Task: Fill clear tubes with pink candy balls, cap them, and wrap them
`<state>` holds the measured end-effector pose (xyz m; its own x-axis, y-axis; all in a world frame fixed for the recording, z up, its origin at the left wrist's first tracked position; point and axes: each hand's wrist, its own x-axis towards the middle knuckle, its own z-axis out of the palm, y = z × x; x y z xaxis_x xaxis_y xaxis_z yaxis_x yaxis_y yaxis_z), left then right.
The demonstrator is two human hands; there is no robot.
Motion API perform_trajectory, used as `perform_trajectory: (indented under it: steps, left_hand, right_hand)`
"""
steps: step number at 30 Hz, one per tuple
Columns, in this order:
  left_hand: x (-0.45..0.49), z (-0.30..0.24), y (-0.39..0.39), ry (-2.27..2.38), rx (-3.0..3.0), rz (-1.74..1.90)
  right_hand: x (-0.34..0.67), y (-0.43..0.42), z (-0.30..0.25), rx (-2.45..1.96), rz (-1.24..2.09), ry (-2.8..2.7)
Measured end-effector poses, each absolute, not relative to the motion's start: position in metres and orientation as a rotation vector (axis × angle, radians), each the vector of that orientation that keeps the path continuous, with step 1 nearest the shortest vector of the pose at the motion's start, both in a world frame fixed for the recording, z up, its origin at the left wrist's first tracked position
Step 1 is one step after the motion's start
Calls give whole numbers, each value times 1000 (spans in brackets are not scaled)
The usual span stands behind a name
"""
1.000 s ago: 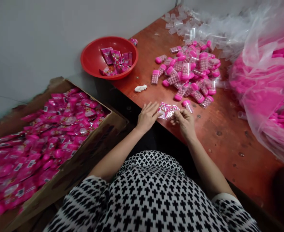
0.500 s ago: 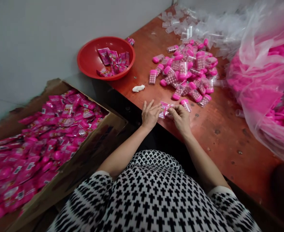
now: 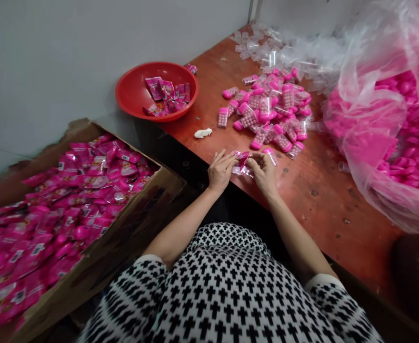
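Observation:
A small pink candy packet (image 3: pixel 243 157) with clear, shiny edges is held between my two hands just above the table's near edge. My left hand (image 3: pixel 220 170) pinches its left side, fingers pointing right. At the packet's right side, the thumb and fingertips of my right hand (image 3: pixel 263 172) are closed on its edge. Right behind the right fingertips lies a small pink-capped candy bottle (image 3: pixel 270 156). Farther back, a heap of similar bottles (image 3: pixel 266 107) filled with pale pink balls spreads over the tabletop.
On the reddish wooden table (image 3: pixel 324 224) stand a red bowl (image 3: pixel 131 102) with several pink packets and a white crumpled scrap (image 3: pixel 203 133). Clear empty tubes (image 3: pixel 277 52) lie at the back. A plastic bag (image 3: pixel 366 128) of pink caps is right; a cardboard box (image 3: pixel 159 190) of filled packets is left.
The packet has tilted in my hands, from lying flat-faced to folded, with its clear lower edge showing. Both hands keep nearly the same place. The view has shifted slightly.

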<state>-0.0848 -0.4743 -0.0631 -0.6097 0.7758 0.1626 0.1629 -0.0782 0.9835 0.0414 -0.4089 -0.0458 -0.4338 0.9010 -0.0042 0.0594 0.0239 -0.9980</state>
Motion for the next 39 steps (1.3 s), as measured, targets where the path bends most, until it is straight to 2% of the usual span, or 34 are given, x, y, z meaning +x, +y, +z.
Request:
perform_trajectory:
  steps: [3,6,10,13,16,20,23,27,31,33,35,39]
  left_hand:
    - [-82,-55,-484,1688,1080,1722]
    - [-85,-47,-494,1625,895,1644]
    - [-93,-40,-503,1346,578,1404]
    - [-93,-40,-505,1262,490,1336]
    - [-87,-43,-505,1303,430,1371]
    - [-80,-46,-502,1343,315,1447]
    - [-79,-45,-500,1290,170,1501]
    - [-80,-38,-496,1158,-84,1602]
    - [-79,-32,-492,1042,-283,1667]
    - [-78,-30,-490,1003,-347,1681]
    - [-76,-29,-488,968,-391,1707]
    - [-71,-26,-488,905,-389,1748]
  right_hand:
    - [32,-408,-42,-980,1607,-1377]
    - [27,-409,-39,-956,1727,-1316]
    - [29,-413,-40,-887,1866,-1455]
    - [34,-414,-39,-879,1839,-1621]
    - [46,-406,-33,-980,1471,-1918]
    - [72,-380,-21,-1422,577,-2206]
    - [89,-359,-21,-1662,370,-2339]
    - [98,-357,-27,-1615,619,-2259]
    - [92,-397,-22,-1337,1405,-1770]
    - [86,-425,-17,-1195,1696,-1587]
    - [79,-448,-15,-1128,1819,-1492]
    - [67,-470,-21,-1103,1852,-1428]
